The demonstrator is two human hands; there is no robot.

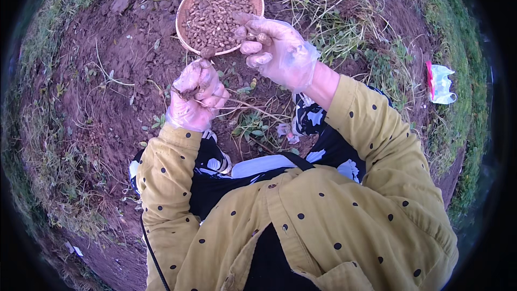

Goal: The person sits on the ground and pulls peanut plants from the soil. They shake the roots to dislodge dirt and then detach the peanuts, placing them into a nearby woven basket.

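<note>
My left hand (198, 95), in a thin clear plastic glove, is closed around the root end of a pulled peanut plant (252, 107). Its stems run out to the right, and its leaves hang low between my shoes. A brown peanut or soil clod (208, 51) sits at the top of that fist, in front of the basket rim. My right hand (284, 50), gloved the same way, has curled fingers around at least one peanut (264, 39). It is held by the right edge of a woven basket (180, 28), which contains many soil-covered peanuts (218, 14).
Pulled peanut plants (335, 20) lie heaped right of the basket. Loose brown soil (117, 56) with scattered stems spreads to the left. A white plastic bag (441, 85) lies on the far right near grass. My shoe (301, 113) stands close under my right wrist.
</note>
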